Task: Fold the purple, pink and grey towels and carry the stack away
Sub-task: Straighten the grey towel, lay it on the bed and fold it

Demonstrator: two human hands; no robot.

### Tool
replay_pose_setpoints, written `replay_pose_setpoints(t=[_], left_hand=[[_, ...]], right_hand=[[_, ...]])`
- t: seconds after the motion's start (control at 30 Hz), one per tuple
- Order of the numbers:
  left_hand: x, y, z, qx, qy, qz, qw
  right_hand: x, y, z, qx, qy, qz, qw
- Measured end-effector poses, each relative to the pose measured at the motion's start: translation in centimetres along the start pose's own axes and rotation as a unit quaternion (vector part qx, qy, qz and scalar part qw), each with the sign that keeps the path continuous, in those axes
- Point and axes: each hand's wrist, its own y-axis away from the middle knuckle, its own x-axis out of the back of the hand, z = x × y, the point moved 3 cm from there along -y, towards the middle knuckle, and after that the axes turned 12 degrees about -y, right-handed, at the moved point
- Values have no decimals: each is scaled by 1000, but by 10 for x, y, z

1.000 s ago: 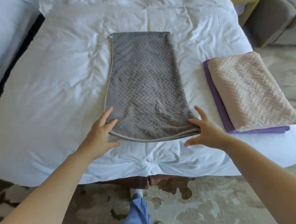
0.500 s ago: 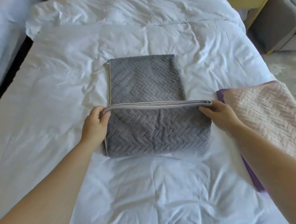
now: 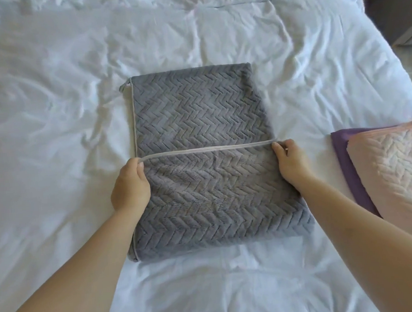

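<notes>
At the middle of the bed, the left hand (image 3: 130, 185) pinches one end of the grey towel's (image 3: 197, 112) pale hem and the right hand (image 3: 291, 164) pinches the other end, with the near part doubled over. To its right, apart, the pink towel (image 3: 396, 167) lies on the purple towel (image 3: 343, 151). A creased white duvet (image 3: 51, 118) spreads beneath; dark grey furniture (image 3: 394, 8) stands beyond the far right corner.
</notes>
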Motion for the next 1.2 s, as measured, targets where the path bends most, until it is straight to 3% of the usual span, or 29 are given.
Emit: replay_pose_setpoints(t=[0.1, 0.17, 0.2, 0.27, 0.33, 0.37, 0.47, 0.63, 0.73, 0.83, 1.0, 1.2], left_hand=[[4, 1, 4, 10, -27, -4, 1000], [18, 5, 11, -20, -71, 48, 996], [25, 11, 19, -72, -79, 94, 990], [32, 33, 45, -254, -92, 137, 953], [17, 59, 64, -405, -159, 68, 898], [7, 67, 66, -416, -200, 12, 887], [-22, 64, 43, -315, -259, -83, 909], [-33, 50, 21, -259, -282, -53, 922], [-18, 63, 11, -295, -233, -40, 926], [0, 90, -12, -373, -218, -27, 901], [5, 120, -45, -349, -212, -50, 911], [7, 124, -39, -316, -126, -57, 939]], right_hand=[[1, 0, -6, 9, 17, 5, 1000], [5, 4, -14, 16, 12, 9, 1000], [7, 9, -20, 43, 24, 10, 999], [6, 28, -35, 139, 94, -10, 986], [-9, 55, -44, 241, 191, -69, 949], [-18, 66, -41, 262, 241, -108, 928], [-30, 71, -17, 222, 337, -169, 899], [-17, 46, 3, 217, 315, -164, 909], [2, 57, 8, 257, 276, -184, 908], [29, 81, 18, 302, 249, -233, 890], [43, 111, 35, 342, 291, -261, 855], [44, 115, 25, 370, 255, -198, 871]])
